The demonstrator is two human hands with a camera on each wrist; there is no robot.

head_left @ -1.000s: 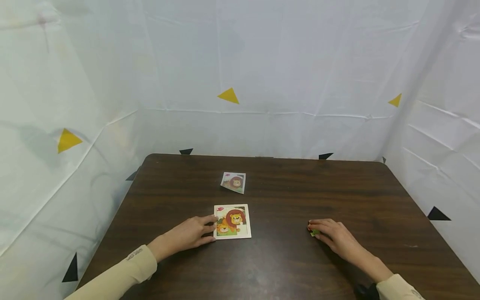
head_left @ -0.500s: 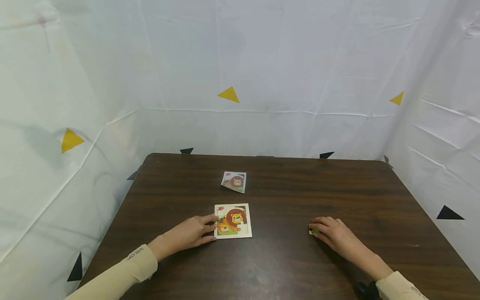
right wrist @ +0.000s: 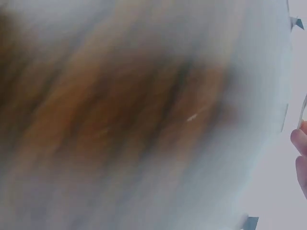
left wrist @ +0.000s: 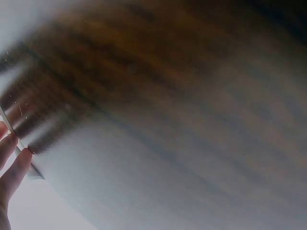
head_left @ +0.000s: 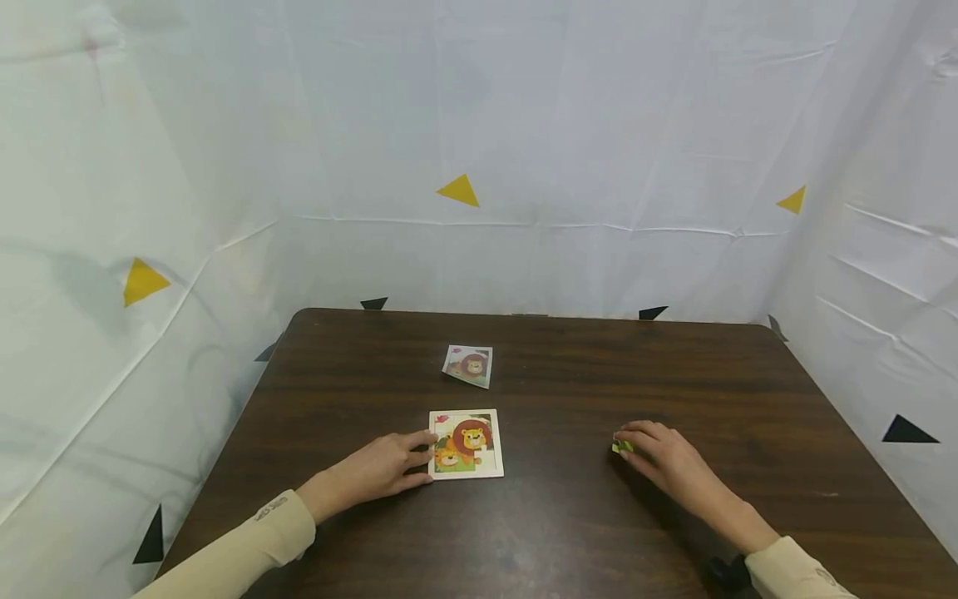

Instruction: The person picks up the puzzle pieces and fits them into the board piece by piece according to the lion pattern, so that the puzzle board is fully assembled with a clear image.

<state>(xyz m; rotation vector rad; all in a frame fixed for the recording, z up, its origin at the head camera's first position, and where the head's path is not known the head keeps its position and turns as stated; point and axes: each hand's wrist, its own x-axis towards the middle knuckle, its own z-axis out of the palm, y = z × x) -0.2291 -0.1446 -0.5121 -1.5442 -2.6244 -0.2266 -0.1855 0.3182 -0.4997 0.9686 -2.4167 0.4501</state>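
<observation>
A square jigsaw board (head_left: 491,464) with a lion picture lies on the table left of the middle. Its lower right part is bare and pale. Extended fingers of my left hand (head_left: 374,468) rest against the board's left edge; the left wrist view shows these fingertips (left wrist: 25,155) touching that edge. Well to the right, my right hand (head_left: 674,470) pinches a small green-and-yellow puzzle piece (head_left: 621,447) between thumb and fingers, over the table. Most of the piece's face is hidden by the fingers. In the right wrist view only some fingertips (right wrist: 300,141) appear at the border.
Behind the board lies a small printed card (head_left: 468,366) with the same lion picture, one corner curled up. The dark wooden table (head_left: 554,532) is bordered by white sheeting (head_left: 554,266) at the back and both sides.
My right hand has moved slightly forward and left with the puzzle piece, turning it so more green shows. The left hand and the board stay put.
</observation>
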